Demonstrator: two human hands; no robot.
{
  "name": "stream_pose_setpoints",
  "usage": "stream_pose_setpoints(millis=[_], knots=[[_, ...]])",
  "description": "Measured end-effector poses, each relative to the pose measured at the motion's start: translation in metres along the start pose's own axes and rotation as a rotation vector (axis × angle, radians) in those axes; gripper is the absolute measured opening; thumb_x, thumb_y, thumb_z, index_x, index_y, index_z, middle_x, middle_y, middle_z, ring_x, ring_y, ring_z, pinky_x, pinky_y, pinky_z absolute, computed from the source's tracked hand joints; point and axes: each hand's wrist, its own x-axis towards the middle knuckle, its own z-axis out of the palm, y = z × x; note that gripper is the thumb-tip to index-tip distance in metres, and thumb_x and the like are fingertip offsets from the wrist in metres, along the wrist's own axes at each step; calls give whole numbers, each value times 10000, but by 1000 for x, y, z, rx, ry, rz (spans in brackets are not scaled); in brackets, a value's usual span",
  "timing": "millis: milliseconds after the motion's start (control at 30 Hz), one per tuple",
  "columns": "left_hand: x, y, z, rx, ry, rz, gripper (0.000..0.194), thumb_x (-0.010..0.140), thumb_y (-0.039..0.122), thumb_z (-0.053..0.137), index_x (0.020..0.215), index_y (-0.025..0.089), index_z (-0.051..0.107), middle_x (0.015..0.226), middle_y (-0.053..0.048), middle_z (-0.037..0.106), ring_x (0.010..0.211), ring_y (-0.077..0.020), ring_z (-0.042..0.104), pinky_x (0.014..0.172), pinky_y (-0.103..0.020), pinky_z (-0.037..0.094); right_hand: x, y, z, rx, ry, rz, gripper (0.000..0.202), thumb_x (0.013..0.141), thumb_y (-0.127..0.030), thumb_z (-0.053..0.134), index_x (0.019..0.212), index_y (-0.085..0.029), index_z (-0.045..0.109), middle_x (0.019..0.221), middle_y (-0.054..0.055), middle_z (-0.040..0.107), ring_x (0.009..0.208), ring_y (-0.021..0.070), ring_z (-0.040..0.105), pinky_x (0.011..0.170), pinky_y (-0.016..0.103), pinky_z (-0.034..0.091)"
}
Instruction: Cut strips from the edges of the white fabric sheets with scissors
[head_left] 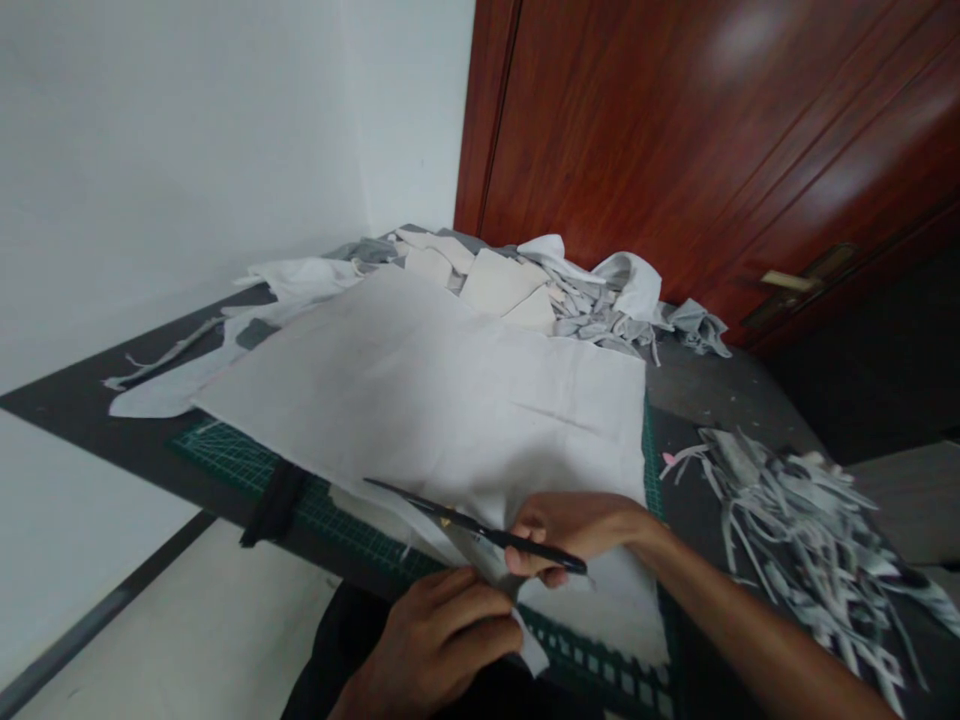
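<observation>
A large sheet of white cloth (435, 380) lies across a green cutting mat (225, 455). My right hand (555, 535) is wrapped round the handles of black scissors (465, 520), whose blades point left along the cloth's near edge. Just below the scissors, my left hand (450, 635) has its fingers closed on a narrow strip of cloth (531, 645) at that edge. The strip's free end hangs past my left fingertips, over the near side of the mat.
Cream and grey cloth scraps (499, 280) lie piled at the table's back. A tangled heap of grey strips (810, 540) is on the right. A black object (274, 500) sits at the near left table edge. A wall and a reddish wooden door (637, 120) stand behind.
</observation>
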Motion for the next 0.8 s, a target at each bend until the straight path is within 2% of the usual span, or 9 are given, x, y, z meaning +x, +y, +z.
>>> stream_pose_setpoints(millis=[67, 200, 367, 533, 700, 800], knots=[[0, 0, 0, 2, 4, -4, 320, 1068, 192, 442, 842, 202, 668, 779, 29, 722, 694, -101, 616, 668, -218, 455, 0, -2, -1, 13, -12, -6, 513, 863, -616, 655, 655, -162, 537, 546, -49, 516, 484, 46, 398, 432, 187, 286], [1, 1, 0, 5, -18, -18, 316, 1067, 196, 437, 850, 198, 667, 800, 25, 722, 720, -105, 624, 685, -209, 460, 3, 4, -2, 67, 4, -32, 571, 837, -697, 640, 680, -150, 591, 528, -46, 522, 446, 50, 402, 408, 194, 291], [1, 2, -1, 5, -72, -37, 320, 1070, 195, 421, 878, 203, 677, 820, 20, 715, 725, -98, 624, 686, -200, 473, 8, 5, -2, 83, -10, -48, 631, 888, -728, 560, 773, -122, 691, 496, -46, 526, 417, 55, 418, 407, 191, 321], [-1, 1, 0, 15, -64, -44, 296, 1061, 182, 448, 872, 209, 674, 826, 27, 721, 738, -101, 635, 668, -208, 465, 4, -3, -8, -34, 59, -7, 617, 879, -708, 588, 635, -143, 611, 517, -29, 550, 453, 61, 464, 431, 186, 346], [-2, 1, 2, 9, -67, -44, 317, 1074, 208, 423, 880, 210, 673, 835, 29, 727, 749, -108, 635, 667, -217, 453, 4, 0, -11, 33, -48, 40, 605, 835, -731, 631, 653, -157, 575, 516, -29, 556, 435, 73, 480, 431, 204, 392], [0, 2, 1, 9, -76, -54, 345, 1085, 244, 398, 882, 218, 676, 839, 37, 731, 753, -113, 636, 664, -220, 449, 4, 2, -8, 15, -19, 20, 619, 849, -734, 612, 641, -152, 571, 520, -32, 549, 437, 67, 493, 432, 192, 391]])
